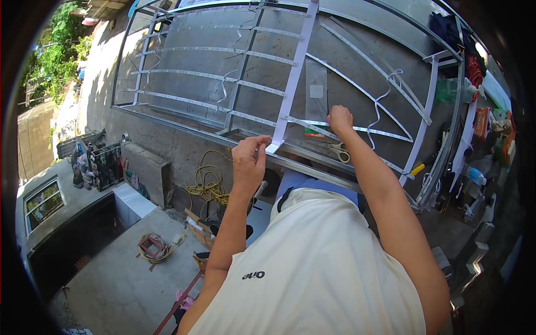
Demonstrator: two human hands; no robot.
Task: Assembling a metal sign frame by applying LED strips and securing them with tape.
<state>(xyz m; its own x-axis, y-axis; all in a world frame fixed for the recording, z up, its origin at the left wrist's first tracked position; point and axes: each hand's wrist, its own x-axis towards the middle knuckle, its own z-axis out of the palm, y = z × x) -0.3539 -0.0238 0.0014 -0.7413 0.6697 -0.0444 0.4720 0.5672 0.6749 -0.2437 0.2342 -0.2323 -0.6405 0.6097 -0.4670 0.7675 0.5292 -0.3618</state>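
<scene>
A metal frame point(192, 134) spreads before me, crossed by several white LED strips point(184, 73). A wide white flat bar point(294, 78) runs across it. My left hand point(249, 162) is pinched closed beside the bar's near end; what its fingers hold, if anything, is too small to name. My right hand point(340, 121) is closed above a loose LED strip point(379, 132) right of the bar; its fingertips' contents are hidden. Scissors point(339, 152) with pale handles lie just below that hand. A clear plastic packet point(316, 92) and a small green-and-orange piece point(314, 133) lie near it.
Coiled yellow cable point(207, 184) lies below the frame at left, and another cable coil point(159, 247) rests on the lower concrete. A yellow-handled tool point(417, 169) is by the frame's right side. Plastic bottles point(475, 176) and boxes crowd the far right.
</scene>
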